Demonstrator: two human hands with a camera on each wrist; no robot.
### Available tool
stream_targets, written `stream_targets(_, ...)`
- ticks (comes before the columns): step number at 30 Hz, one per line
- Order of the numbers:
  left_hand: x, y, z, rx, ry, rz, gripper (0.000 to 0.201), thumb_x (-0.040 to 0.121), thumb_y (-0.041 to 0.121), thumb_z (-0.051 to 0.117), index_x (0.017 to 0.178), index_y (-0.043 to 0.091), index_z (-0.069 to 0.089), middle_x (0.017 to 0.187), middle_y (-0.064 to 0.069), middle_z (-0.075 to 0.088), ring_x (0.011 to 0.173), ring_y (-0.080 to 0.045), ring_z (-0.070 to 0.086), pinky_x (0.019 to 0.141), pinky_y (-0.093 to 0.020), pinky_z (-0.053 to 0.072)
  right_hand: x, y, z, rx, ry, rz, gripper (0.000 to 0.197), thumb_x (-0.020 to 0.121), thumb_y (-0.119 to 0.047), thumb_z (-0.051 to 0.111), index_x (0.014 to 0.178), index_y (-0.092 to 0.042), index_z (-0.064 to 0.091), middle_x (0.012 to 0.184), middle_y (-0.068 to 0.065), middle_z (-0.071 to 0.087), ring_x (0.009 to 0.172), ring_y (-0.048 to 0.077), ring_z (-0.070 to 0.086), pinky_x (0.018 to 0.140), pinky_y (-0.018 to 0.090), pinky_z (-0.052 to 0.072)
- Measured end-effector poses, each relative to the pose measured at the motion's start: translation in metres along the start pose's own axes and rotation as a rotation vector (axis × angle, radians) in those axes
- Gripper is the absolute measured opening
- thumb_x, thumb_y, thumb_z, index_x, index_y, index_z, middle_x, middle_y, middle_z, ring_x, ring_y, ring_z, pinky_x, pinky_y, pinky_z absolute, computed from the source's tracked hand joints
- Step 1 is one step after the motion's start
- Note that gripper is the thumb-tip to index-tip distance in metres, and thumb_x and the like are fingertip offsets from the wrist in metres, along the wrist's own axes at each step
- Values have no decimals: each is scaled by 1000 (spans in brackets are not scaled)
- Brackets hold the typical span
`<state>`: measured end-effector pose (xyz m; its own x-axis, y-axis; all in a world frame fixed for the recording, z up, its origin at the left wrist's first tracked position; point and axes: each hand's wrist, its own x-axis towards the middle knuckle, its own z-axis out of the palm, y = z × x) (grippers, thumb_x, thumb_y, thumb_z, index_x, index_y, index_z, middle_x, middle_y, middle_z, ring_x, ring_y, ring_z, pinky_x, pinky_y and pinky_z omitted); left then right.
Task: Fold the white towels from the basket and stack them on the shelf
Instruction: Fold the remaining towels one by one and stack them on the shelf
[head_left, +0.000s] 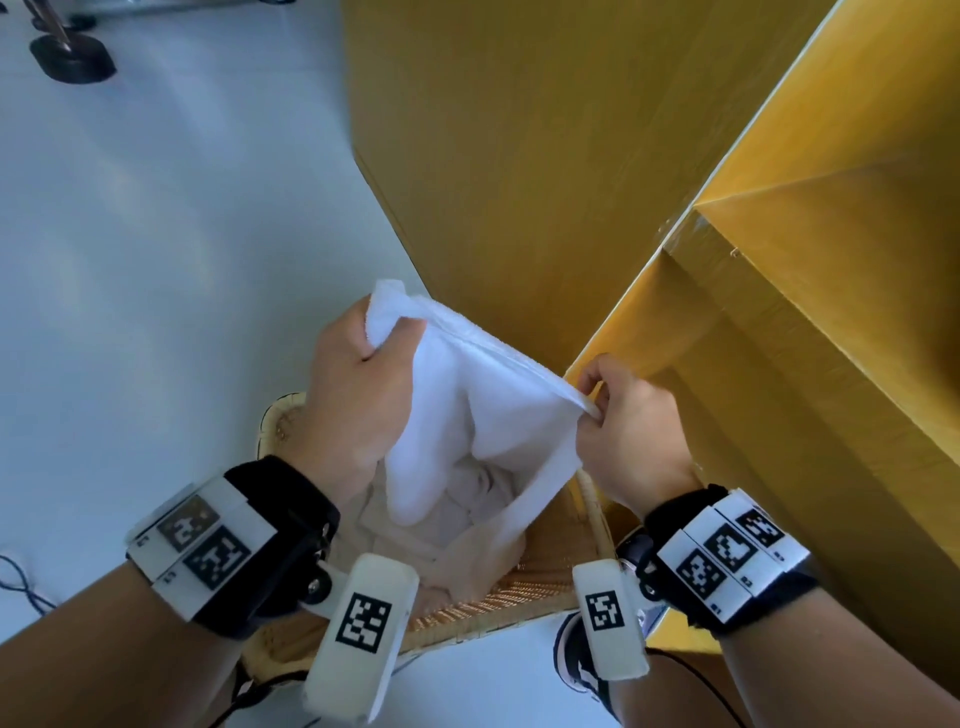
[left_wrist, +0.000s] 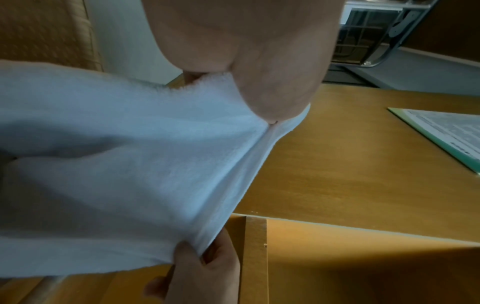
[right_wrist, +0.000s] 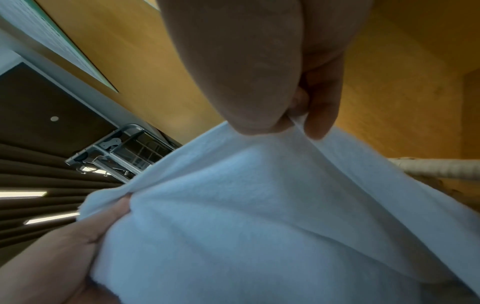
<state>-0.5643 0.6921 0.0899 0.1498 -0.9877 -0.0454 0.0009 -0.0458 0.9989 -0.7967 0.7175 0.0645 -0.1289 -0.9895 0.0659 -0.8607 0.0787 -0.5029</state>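
A white towel (head_left: 462, 405) hangs over the wicker basket (head_left: 550, 582), held up between both hands. My left hand (head_left: 363, 374) grips one top corner in a fist; my right hand (head_left: 618, 415) pinches the other top corner between thumb and fingers. The hem runs taut between them and the rest droops into the basket. In the left wrist view the towel (left_wrist: 124, 164) fills the lower left, with the right hand (left_wrist: 205, 273) pinching its far corner. The right wrist view shows the towel (right_wrist: 259, 216) under the pinching right hand (right_wrist: 293, 121). More pale cloth (head_left: 467, 530) lies in the basket.
The yellow wooden shelf unit (head_left: 545, 182) stands right behind the basket, its open compartments (head_left: 831, 291) to the right. A sheet of paper (left_wrist: 446, 131) lies on its top. A black chair base (head_left: 72, 57) stands on the pale floor (head_left: 156, 260) at far left. A shoe (head_left: 576, 660) is beside the basket.
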Motion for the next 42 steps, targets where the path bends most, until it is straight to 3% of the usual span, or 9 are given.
stream_targets(3, -5, 2, 1, -14, -5, 32, 28, 87, 28, 54, 99, 6, 64, 88, -4, 57, 84, -18, 51, 78, -38, 42, 4, 13, -4, -90, -16, 92, 22, 85, -1, 55, 91, -22, 61, 68, 4, 61, 70, 31, 59, 60, 31, 43)
stream_targets(9, -9, 8, 0, -30, 6, -40, 34, 88, 34, 53, 74, 61, 69, 129, -4, 70, 117, -21, 66, 109, -54, 48, 1, 29, -4, -217, -42, 155, 20, 105, -20, 48, 85, -21, 51, 83, 8, 56, 78, 36, 51, 69, 37, 39)
stream_targets(12, -5, -1, -4, -16, 12, -77, 20, 99, 31, 58, 94, 42, 75, 131, -13, 71, 122, -32, 67, 109, -57, 50, 2, 29, -7, -137, -77, 197, 22, 107, -23, 44, 85, -23, 48, 84, 7, 58, 82, 36, 52, 67, 39, 39)
stream_targets(16, -1, -17, -7, 76, -36, -207, 45, 98, 51, 56, 103, 9, 70, 88, -13, 68, 80, -33, 64, 79, -44, 54, 3, 20, -10, 57, -30, 202, 21, 105, -22, 41, 88, -22, 53, 80, 4, 62, 79, 33, 58, 68, 43, 45)
stream_targets(20, -6, -20, -6, 110, -44, -191, 36, 91, 58, 61, 84, 24, 70, 70, 10, 59, 69, -13, 59, 67, -32, 44, 7, 8, -12, 274, 12, 191, 24, 102, -27, 41, 88, -25, 61, 73, -7, 62, 72, 19, 56, 63, 38, 45)
stream_targets(26, -14, -17, -4, 159, -330, -49, 19, 76, 47, 81, 70, 33, 69, 62, 17, 61, 58, -1, 58, 54, -9, 40, 11, -24, -26, 535, -18, 147, 28, 102, -18, 45, 77, -18, 57, 63, -8, 44, 56, 9, 37, 46, 20, 31)
stream_targets(31, -19, -24, 1, 309, -414, -72, 47, 64, 51, 94, 98, 28, 71, 87, 13, 72, 81, -7, 69, 68, -23, 48, 12, -51, -36, 724, -80, 142, 23, 104, -11, 47, 90, 7, 50, 76, 9, 45, 67, 22, 37, 58, 32, 32)
stream_targets(35, -28, -27, 5, 410, -550, -75, 53, 67, 52, 96, 109, 32, 70, 97, 14, 76, 90, -3, 72, 66, -13, 49, 14, -69, -40, 888, -134, 224, 30, 106, -15, 50, 101, 15, 51, 91, 13, 49, 83, 29, 40, 75, 45, 32)
stream_targets(42, -40, -32, 12, 521, -594, -50, 43, 88, 44, 81, 126, 29, 66, 109, 12, 75, 100, -8, 71, 91, -40, 59, 14, -85, -52, 1092, -127, 323, 15, 106, -9, 48, 108, -9, 62, 96, 16, 52, 86, 32, 47, 80, 45, 39)
